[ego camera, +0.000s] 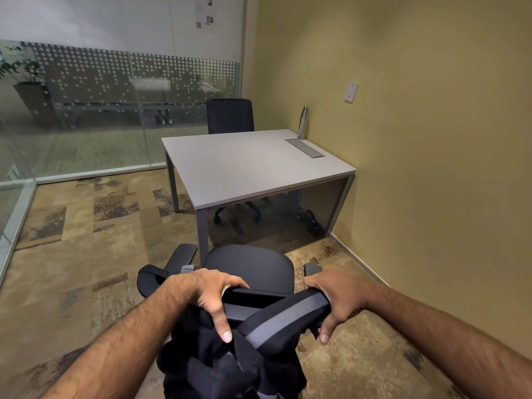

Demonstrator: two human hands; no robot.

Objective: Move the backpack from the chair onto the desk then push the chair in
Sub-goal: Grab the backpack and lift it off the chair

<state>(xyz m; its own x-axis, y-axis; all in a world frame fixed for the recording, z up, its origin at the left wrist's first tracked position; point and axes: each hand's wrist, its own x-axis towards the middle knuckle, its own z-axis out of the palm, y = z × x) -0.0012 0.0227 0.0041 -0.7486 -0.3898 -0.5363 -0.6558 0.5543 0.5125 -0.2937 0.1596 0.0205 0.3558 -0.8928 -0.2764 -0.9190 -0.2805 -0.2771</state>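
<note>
While I stand behind the chair (250, 269), both my hands are clamped over the top edge of its backrest. My left hand (207, 295) curls its fingers over the rail, thumb pointing down against the backpack (230, 364). My right hand (336, 300) is closed round the right end of the rail and over the backpack's grey-striped strap (285, 321), which crosses the rail there. The backpack, black, hangs on the near side of the backrest between my forearms. The seat faces the desk (247, 165), which stands farther off against the yellow wall on the right, apart from the chair. A steel bottle (303, 122) stands at its far right corner beside a cable tray (305, 148). A second chair (230, 116) sits at the far side. Papers (205, 14) on the far wall are too small to read, and I see no brand on the backpack.
</note>
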